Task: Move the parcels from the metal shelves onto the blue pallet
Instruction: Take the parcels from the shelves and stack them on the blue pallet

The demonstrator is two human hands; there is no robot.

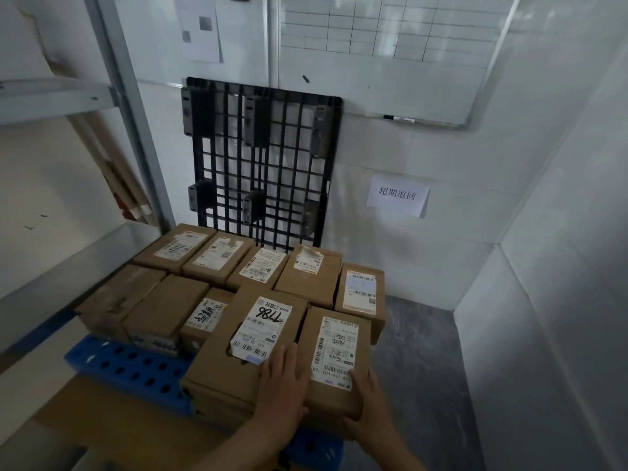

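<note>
Right hand (368,407) wraps near corner of front-right parcel (339,355), fingers slightly spread on its label. Left hand (282,385) flat, fingers together, at its 9 o'clock edge. Parcel sits at 5 o'clock of parcel stack (163,307) on blue pallet (136,368). Metal shelf (78,260) at 9, black pallet (261,158) at 12.

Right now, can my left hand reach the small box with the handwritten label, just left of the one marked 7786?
Probably yes. The left hand lies flat on the near corner of the 7786 box, and the small box sits beside that box, lower, its top uncovered. Nothing blocks the way across.
</note>
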